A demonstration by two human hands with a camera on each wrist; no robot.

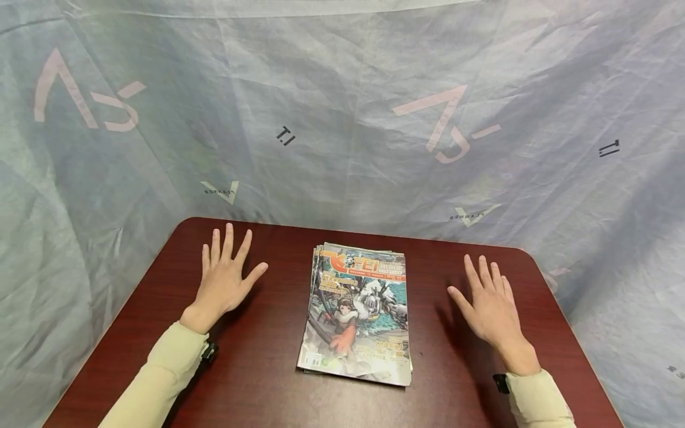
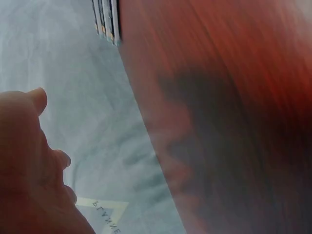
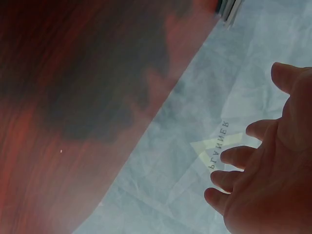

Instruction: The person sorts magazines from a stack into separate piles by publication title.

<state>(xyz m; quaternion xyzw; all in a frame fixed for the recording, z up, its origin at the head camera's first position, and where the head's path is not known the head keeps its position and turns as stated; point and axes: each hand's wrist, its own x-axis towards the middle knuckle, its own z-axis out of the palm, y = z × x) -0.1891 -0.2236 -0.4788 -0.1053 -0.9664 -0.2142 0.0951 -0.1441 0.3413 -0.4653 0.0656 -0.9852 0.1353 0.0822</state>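
In the head view a stack of magazines [image 1: 357, 315] lies on the dark red table, its top cover colourfully illustrated with a figure and a machine. The edge of the stack [image 2: 106, 22] also shows at the top of the left wrist view. To the left of it my left hand [image 1: 222, 288] hovers above the table with fingers straight and spread, holding nothing. On the other side my right hand [image 1: 492, 312] is likewise raised, palm down, fingers spread. Shadows of both hands fall on the tabletop. Neither hand touches the magazines.
The reddish-brown table [image 1: 257, 368] has rounded far corners. Behind it and at both sides hangs a grey cloth [image 1: 342, 119] printed with letters and marks, close to the table's far edge.
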